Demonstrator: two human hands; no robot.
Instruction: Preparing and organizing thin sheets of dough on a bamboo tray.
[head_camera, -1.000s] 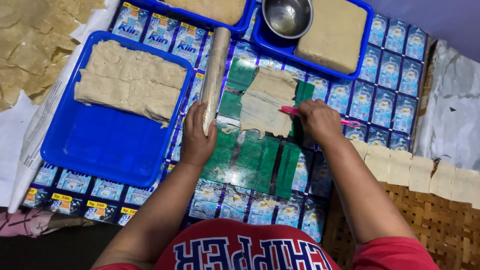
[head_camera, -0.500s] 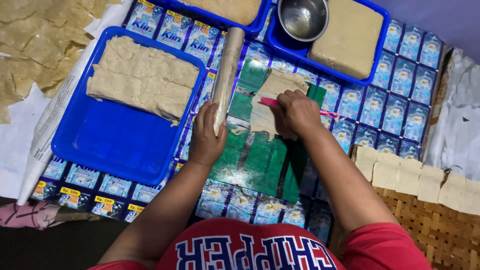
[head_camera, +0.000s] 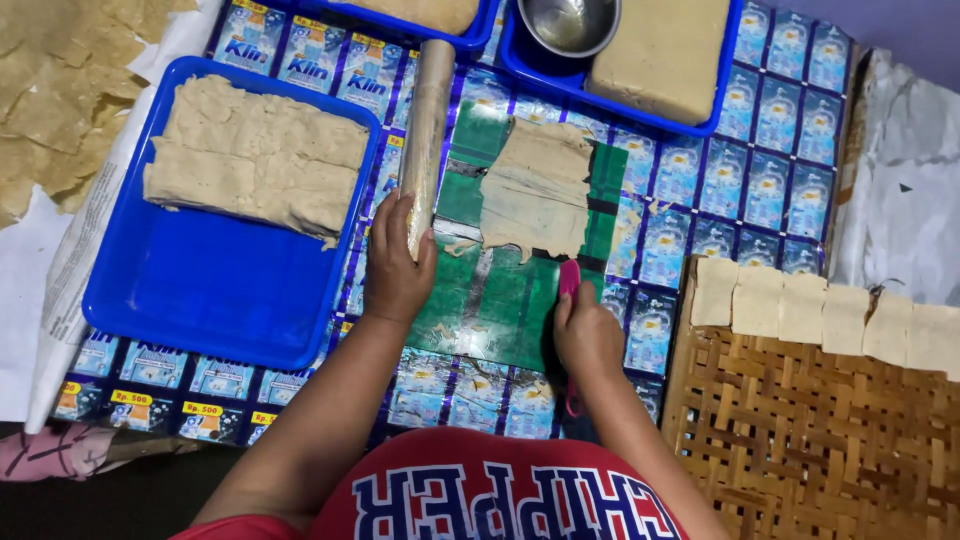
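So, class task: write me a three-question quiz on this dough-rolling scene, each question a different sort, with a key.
1. True or false: the left hand rests on the rolling pin.
2. What colour is the tool in the right hand? A green, B pink, C black.
3. Fill in: the dough sheet lies on the ____ mat.

Key: 1 true. 2 B. 3 green.
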